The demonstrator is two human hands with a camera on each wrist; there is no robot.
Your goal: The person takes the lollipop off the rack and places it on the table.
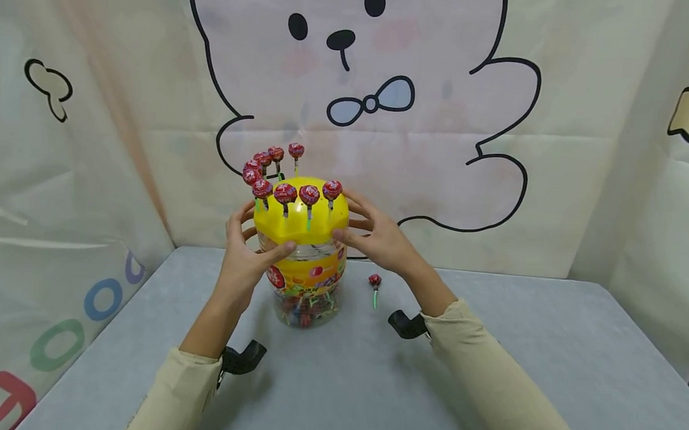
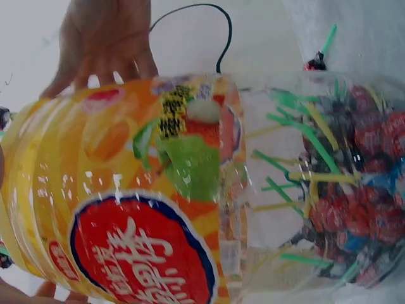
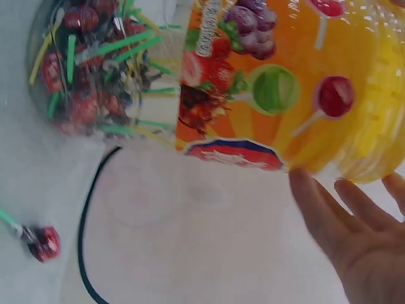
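A clear plastic jar (image 1: 308,277) with an orange label stands upright, holding wrapped lollipops (image 2: 354,209) in its base. Its yellow lid (image 1: 293,223) has several red-wrapped lollipops (image 1: 285,193) standing on their sticks around the edge. My left hand (image 1: 248,259) grips the lid from the left, thumb across the front at its lower rim. From the right, my right hand (image 1: 380,235) holds the lid, thumb in front and fingers round the far side. The right wrist view shows the right hand (image 3: 354,234) against the jar's upper end. Fingertips behind the lid are partly hidden.
One loose lollipop (image 1: 375,289) lies on the grey table (image 1: 487,372) to the right of the jar. Behind the table hangs a pale backdrop (image 1: 437,180) with a cartoon bear. Black straps with camera mounts (image 1: 407,325) sit at both wrists.
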